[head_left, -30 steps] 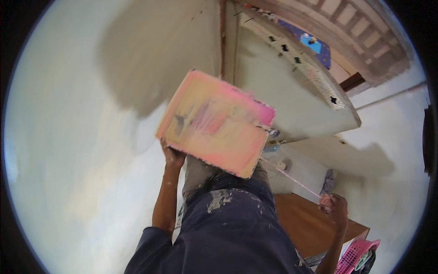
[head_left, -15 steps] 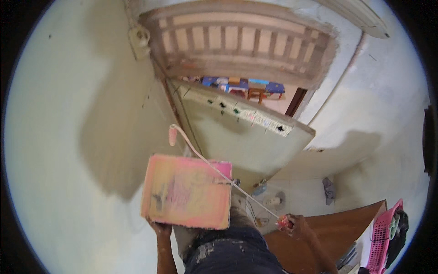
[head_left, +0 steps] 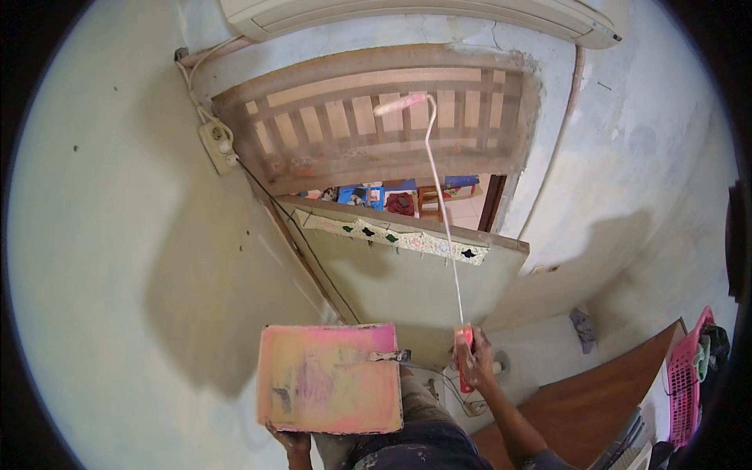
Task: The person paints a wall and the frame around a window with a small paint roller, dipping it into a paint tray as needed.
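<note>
I see pale plastered walls point(head_left: 102, 258) filling the left of the frame, a slatted wooden vent point(head_left: 376, 125) at top centre above an open door point(head_left: 407, 274), and an air conditioner point(head_left: 423, 16) along the top edge.

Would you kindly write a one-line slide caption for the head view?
Right hand raises a long-handled paint roller to the slatted wooden vent above the door, left hand supporting a pink-stained board.

The paint tray point(head_left: 330, 379) is hiding most of the left hand point(head_left: 291, 440) (lower edge, six o'clock), its grip going unseen.
</note>
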{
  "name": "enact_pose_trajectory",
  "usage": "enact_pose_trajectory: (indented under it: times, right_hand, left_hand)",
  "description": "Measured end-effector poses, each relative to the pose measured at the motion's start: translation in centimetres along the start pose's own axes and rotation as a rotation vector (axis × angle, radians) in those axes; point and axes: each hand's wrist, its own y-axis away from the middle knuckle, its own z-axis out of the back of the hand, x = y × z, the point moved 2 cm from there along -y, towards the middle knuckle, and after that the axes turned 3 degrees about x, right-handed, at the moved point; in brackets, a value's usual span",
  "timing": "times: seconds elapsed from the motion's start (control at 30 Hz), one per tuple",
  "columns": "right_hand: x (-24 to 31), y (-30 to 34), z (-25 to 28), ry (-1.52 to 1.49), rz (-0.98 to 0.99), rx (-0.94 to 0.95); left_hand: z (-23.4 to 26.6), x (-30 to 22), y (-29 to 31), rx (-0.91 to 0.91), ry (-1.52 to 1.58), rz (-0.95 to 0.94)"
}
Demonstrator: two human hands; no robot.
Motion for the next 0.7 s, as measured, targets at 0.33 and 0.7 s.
enact_pose_trajectory:
  times: [0.33,0.7]
  right_hand:
    - [5.2,-9.8,-3.6,-0.231,0.113,-0.002]
    - [6.7,-14.7,-6.6,-0.327,0.212,0.056]
  left_hand:
    - [-1.8,-0.1,-0.3,-0.013,-0.068,-0.032]
    - [-1.4,-0.1,-0.6,0.014,-0.012,-0.083]
